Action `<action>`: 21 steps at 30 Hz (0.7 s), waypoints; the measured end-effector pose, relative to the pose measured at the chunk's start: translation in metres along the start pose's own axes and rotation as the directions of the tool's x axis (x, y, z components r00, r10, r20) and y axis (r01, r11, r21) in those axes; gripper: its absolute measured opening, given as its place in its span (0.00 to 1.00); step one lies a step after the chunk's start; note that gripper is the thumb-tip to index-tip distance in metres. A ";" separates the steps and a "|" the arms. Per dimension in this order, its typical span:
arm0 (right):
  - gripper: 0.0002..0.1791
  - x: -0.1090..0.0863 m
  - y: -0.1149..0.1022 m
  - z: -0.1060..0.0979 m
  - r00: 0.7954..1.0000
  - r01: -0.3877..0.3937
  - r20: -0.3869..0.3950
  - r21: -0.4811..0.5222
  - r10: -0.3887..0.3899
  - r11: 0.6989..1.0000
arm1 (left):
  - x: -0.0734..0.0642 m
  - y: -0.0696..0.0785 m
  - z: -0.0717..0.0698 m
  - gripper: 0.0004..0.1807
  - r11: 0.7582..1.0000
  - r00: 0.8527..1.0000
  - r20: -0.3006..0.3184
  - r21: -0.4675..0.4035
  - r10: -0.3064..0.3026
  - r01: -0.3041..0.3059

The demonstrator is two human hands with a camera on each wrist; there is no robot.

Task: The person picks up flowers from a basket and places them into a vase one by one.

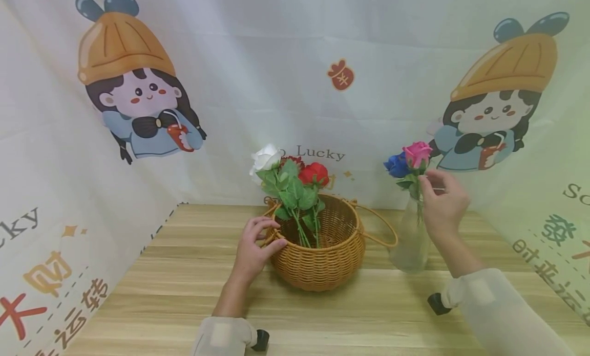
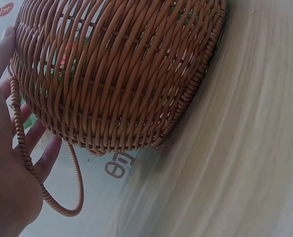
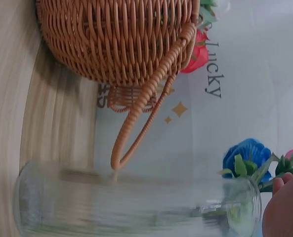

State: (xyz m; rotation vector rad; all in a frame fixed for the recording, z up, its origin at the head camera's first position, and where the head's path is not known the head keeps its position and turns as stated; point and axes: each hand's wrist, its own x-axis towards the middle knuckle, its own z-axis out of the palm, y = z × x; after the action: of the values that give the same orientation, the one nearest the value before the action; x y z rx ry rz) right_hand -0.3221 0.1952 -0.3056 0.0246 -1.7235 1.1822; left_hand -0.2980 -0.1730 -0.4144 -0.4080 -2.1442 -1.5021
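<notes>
My left hand [image 1: 252, 247] holds the wicker basket [image 1: 318, 268] at its left rim, thumb at the front edge and fingers by the left handle [image 2: 20, 123]. Inside the basket lean a white rose [image 1: 267, 158], a red rose [image 1: 314, 174] and a darker red flower [image 1: 293, 162], partly hidden by leaves. To the right, a clear glass vase [image 1: 409, 251] stands upright. With thumb and fingertips, my right hand [image 1: 447, 202] pinches a pink rose [image 1: 417, 153] just below its bloom, above the vase mouth. Close beside it is a blue rose [image 3: 250, 155], its stem running into the vase.
The basket's right handle [image 1: 384, 223] sticks out toward the vase, close to the glass. Beneath everything is a wood-grain table [image 1: 184, 274]. A printed cloth [image 1: 239, 64] with cartoon figures and lettering hangs behind the table and along both sides.
</notes>
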 end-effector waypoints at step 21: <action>0.10 -0.026 -0.013 0.024 0.985 -0.072 0.158 0.032 0.066 0.997 | 0.000 0.001 -0.001 0.17 1.000 1.000 0.009 -0.015 0.011 -0.010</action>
State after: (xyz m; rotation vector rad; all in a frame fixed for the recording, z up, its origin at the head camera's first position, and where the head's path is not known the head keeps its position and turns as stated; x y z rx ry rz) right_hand -0.3196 0.1587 -0.3156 0.0835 -1.8517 1.2923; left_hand -0.2972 -0.1734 -0.4140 -0.4315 -2.1361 -1.5136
